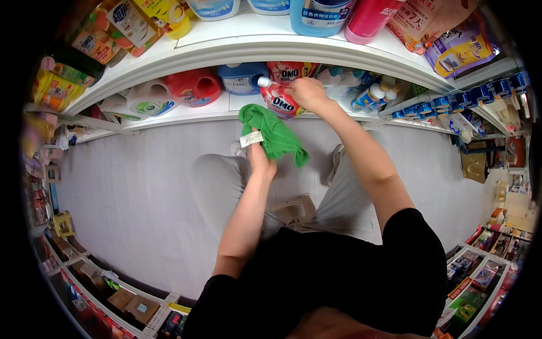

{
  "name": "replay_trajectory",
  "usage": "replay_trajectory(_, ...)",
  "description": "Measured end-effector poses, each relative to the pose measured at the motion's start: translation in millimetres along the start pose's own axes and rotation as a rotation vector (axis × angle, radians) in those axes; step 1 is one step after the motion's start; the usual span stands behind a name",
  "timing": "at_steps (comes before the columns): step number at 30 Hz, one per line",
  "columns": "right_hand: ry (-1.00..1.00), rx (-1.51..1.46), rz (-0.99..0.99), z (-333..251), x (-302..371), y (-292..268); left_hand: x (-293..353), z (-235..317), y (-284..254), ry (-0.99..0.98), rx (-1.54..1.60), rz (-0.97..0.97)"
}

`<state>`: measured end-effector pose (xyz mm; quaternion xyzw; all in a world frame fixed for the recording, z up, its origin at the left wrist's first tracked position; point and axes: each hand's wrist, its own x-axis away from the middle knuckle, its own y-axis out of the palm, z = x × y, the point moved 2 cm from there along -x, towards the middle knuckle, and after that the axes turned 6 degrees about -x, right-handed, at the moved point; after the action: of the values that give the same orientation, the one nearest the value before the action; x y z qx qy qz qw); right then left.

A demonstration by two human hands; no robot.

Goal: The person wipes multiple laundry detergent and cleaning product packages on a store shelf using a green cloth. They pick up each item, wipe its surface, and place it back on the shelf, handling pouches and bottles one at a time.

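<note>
A green cloth point(278, 137) with a white label hangs from my left hand point(261, 160), whose fingers are mostly covered by the fabric. My right hand point(308, 94) reaches onto the lower shelf and grips a red detergent pouch point(280, 102) with a white cap by its upper side. The pouch tilts over the shelf's front edge, just beyond the cloth. Behind it sits another red pouch point(287, 70). A blue jug point(241, 80) and a red jug point(195, 88) stand to its left.
The upper shelf point(197, 48) juts out above my hands, loaded with bottles and bags. Blue-and-white bottles point(370, 97) stand right of the pouch. A small stool point(296, 209) is beneath me, between my legs. More stocked shelving point(477, 271) lines the right and rear.
</note>
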<state>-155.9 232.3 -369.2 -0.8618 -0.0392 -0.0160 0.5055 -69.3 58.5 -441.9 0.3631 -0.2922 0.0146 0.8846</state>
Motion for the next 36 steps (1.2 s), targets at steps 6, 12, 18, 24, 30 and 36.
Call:
replay_trajectory(6,-0.058,-0.368,-0.034,-5.6,49.4,5.1,15.7,-7.3,53.0,0.759,-0.851,0.028)
replay_trajectory(12,0.349,-1.435,-0.126,-29.2,104.4,6.9,35.6,1.9,57.8,0.876,-1.073,0.101)
replay_trajectory(18,0.277,-1.422,0.002,-46.2,118.9,-5.9,11.6,-32.0,24.9,0.653,-0.787,0.077)
replay_trajectory(24,0.467,-1.495,-0.078,-37.4,126.1,6.9,43.8,-15.5,43.3,0.92,-1.005,0.101)
replay_trajectory(30,0.435,-1.516,-0.185,-58.9,140.6,-8.0,-31.0,-40.8,-22.1,0.382,-0.827,0.274)
replay_trajectory(36,0.466,-1.64,-0.075,-48.7,140.1,-40.1,-11.9,-59.3,-21.1,0.186,-0.406,0.189)
